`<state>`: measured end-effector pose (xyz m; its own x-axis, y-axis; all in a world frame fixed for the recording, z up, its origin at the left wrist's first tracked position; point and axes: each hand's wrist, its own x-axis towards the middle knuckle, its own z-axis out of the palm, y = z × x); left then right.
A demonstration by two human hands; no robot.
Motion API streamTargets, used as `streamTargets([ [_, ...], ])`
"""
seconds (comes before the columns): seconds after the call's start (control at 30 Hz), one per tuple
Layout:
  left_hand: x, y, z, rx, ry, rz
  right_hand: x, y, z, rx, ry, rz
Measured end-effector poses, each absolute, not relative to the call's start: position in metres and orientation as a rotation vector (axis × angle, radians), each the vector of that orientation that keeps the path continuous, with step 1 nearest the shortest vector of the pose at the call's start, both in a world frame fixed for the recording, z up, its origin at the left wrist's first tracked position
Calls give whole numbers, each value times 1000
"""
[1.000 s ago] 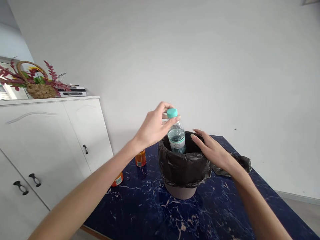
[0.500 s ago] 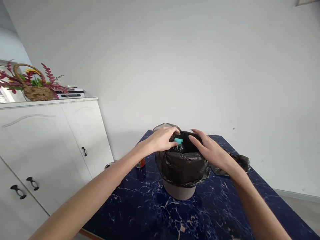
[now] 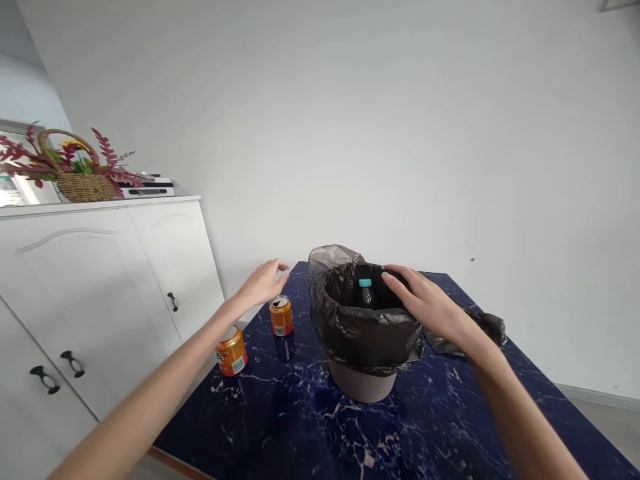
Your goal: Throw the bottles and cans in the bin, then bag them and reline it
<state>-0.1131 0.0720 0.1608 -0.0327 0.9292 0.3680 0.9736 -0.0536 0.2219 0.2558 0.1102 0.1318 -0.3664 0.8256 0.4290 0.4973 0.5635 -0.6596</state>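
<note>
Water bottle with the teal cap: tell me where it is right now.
The water bottle stands inside the bag-lined bin at the middle of the head view, just left of the right hand resting on the rim.

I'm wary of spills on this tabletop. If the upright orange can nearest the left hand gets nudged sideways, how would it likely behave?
The small orange metal can stands upright on the dark blue marbled table, so a light nudge would probably slide it. It looks short, so it seems unlikely to tip; once down, its round body would likely roll. The left hand hovers open above it.
</note>
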Motion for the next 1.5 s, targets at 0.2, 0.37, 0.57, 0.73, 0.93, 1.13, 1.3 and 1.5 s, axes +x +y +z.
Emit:
streamTargets([
  [0.2,-145,77,112,-2159,-2318,-217,256,109,131,-1066,-2030,571],
  [0.37,-139,76,97,-2135,-2315,-172,256,110,132,-1076,-2046,595],
  [0.57,-127,52,126,-2009,-2275,-359,255,109,131,-1063,-2020,588],
  [0.73,-95,0,215,-1766,-1905,-973,254,107,131,-1026,-1952,603],
  [0.93,-10,-20,270,-2097,-1618,-1008,251,107,132,-1043,-1866,631],
  [1.13,49,29,256,-2434,-1546,-305,248,108,131,-981,-1897,614],
  [1.3,51,68,227,-2516,-1590,-70,251,106,134,-1023,-1908,616],
  [1.5,-1,36,217,-2331,-1708,-836,255,98,138,-991,-1918,583],
])
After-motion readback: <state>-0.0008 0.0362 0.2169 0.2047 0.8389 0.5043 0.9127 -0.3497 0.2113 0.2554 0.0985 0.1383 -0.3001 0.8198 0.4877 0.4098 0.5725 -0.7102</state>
